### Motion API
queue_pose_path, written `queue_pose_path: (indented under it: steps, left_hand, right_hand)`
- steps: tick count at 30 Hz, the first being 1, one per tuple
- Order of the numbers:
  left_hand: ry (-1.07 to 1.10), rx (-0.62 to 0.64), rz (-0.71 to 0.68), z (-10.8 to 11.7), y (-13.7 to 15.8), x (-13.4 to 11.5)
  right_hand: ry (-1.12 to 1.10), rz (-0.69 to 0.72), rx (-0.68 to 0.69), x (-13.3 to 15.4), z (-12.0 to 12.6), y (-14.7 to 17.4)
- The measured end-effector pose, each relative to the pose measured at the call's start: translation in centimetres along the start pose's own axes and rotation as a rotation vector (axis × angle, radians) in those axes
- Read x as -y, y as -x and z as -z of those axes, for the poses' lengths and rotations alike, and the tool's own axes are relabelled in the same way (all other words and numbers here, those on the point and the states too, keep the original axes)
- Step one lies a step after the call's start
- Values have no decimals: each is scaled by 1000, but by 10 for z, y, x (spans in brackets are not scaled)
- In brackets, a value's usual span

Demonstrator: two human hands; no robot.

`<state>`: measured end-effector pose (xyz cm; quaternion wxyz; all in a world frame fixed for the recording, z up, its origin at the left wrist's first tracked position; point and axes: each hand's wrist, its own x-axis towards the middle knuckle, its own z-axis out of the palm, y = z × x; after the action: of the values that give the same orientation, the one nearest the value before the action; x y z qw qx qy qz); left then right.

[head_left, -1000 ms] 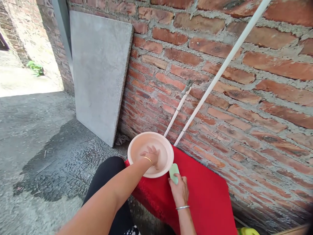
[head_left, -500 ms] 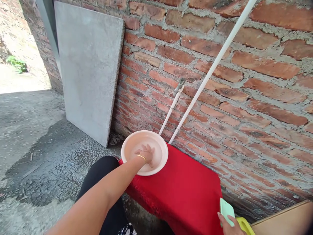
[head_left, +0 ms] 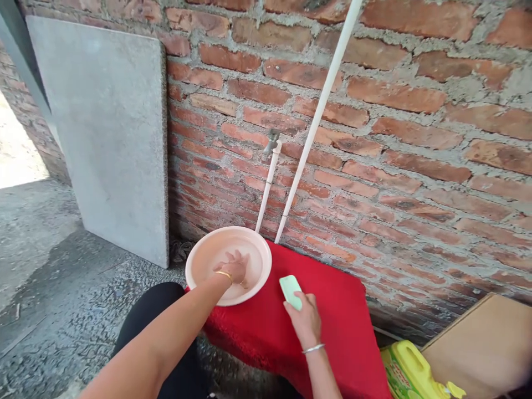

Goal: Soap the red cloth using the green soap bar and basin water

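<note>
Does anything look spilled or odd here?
Yes: a dark, wet patch stands out against the paler floor, left of the basin. It may be a spill, though its source can't be made out.
</note>
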<state>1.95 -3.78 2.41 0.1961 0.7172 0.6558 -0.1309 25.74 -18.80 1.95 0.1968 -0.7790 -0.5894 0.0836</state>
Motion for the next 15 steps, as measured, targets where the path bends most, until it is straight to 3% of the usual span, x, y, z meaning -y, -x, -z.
queue_pose_path:
  steps: [3, 6, 12, 15]
  left_hand:
    - [-57, 58, 37, 3, 3, 0]
    - [-55, 62, 9, 4, 3, 2]
    - [-68, 64, -8, 0, -4, 7]
    - [-47, -28, -41, -6, -9, 12]
  right_hand:
    - [-7, 104, 22, 26, -15, -9]
    - [4, 57, 19, 9, -8, -16]
    - [83, -228, -41, -106, 56, -17]
    - [78, -452, -111, -177, 88, -3]
